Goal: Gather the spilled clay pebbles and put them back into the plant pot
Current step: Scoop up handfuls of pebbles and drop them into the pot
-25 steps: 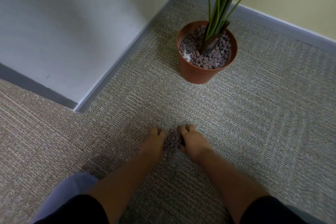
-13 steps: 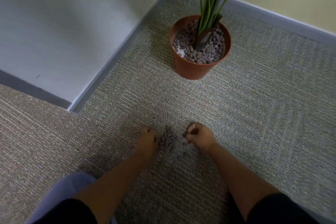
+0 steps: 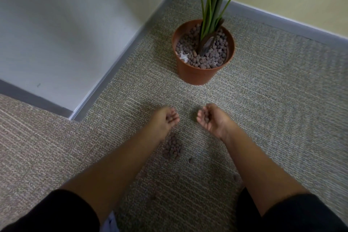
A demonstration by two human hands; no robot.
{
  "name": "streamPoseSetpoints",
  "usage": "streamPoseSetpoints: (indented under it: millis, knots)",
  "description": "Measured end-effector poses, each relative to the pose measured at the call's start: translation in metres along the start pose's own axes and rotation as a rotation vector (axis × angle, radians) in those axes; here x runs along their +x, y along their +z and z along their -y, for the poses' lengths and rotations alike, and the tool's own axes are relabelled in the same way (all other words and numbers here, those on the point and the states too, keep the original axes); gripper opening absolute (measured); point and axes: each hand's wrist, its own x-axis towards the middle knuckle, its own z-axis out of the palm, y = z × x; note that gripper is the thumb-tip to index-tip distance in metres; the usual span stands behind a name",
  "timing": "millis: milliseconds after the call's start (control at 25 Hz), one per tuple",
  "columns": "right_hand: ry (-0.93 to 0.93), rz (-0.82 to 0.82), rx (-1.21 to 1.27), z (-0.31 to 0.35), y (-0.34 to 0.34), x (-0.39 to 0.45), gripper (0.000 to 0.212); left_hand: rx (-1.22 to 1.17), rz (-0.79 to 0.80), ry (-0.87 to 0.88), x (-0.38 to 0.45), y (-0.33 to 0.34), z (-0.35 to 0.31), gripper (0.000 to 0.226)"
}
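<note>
Looking down from head height at two bare forearms reaching forward over a speckled beige carpet (image 3: pixel 282 111). Near the middle of the frame, the left hand (image 3: pixel 165 118) is cupped palm-up with its fingers curled around a few brown clay pebbles. Just to its right, the right hand (image 3: pixel 211 118) is cupped the same way, also curled around a small clutch of pebbles. The two hands are apart, with bare carpet showing between them. Below the left hand, lower centre of the frame, a small pile of spilled clay pebbles (image 3: pixel 173 147) lies on the carpet, with a stray pebble (image 3: pixel 190 160) just beside it to the lower right. Above the hands, in the upper centre, stands a terracotta-coloured plant pot (image 3: pixel 195 75), upright, filled with more pebbles around green stems (image 3: pixel 212 5). Grey skirting (image 3: pixel 113 73) runs along pale walls at upper left and upper right.
</note>
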Motion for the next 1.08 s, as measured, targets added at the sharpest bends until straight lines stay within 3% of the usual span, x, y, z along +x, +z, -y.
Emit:
streamPoseSetpoints:
  millis: [200, 320, 520, 640, 760, 840, 920, 1000, 1080]
  knots:
    - [-0.167, 0.125, 0.163, 0.072, 0.038, -0.014, 0.038, -0.217, 0.194, 0.05, -0.009, 0.067, -0.07, 0.018]
    - [-0.25, 0.208, 0.386, 0.101, 0.054, -0.021, 0.036, -0.342, 0.328, 0.06, -0.004, 0.099, -0.097, 0.035]
    - [-0.25, 0.34, 0.405, 0.112, 0.057, -0.02, 0.052, -0.266, 0.388, 0.059, 0.003, 0.108, -0.1, 0.064]
    - [-0.285, 0.27, 0.225, 0.101, 0.043, -0.017, 0.035, -0.106, 0.408, 0.129, 0.002, 0.095, -0.089, 0.049]
    - [-0.208, 0.202, -0.091, 0.062, 0.006, -0.017, 0.02, 0.228, 0.416, 0.179, -0.005, 0.061, -0.07, 0.034]
    - [-0.093, 0.138, -0.623, 0.023, -0.026, -0.015, 0.017, 0.574, 0.327, 0.175, -0.006, 0.029, -0.049, 0.015]
    - [0.126, 0.176, -1.161, -0.017, -0.056, -0.014, 0.019, 1.193, 0.236, 0.16, 0.0, -0.01, -0.022, 0.022]
    - [0.37, 0.16, -1.402, -0.046, -0.08, -0.013, 0.03, 1.895, 0.168, 0.093, 0.007, -0.056, 0.004, 0.027]
    - [0.401, 0.042, -1.562, -0.054, -0.098, -0.009, 0.044, 2.15, 0.096, 0.02, 0.008, -0.1, 0.025, 0.04]
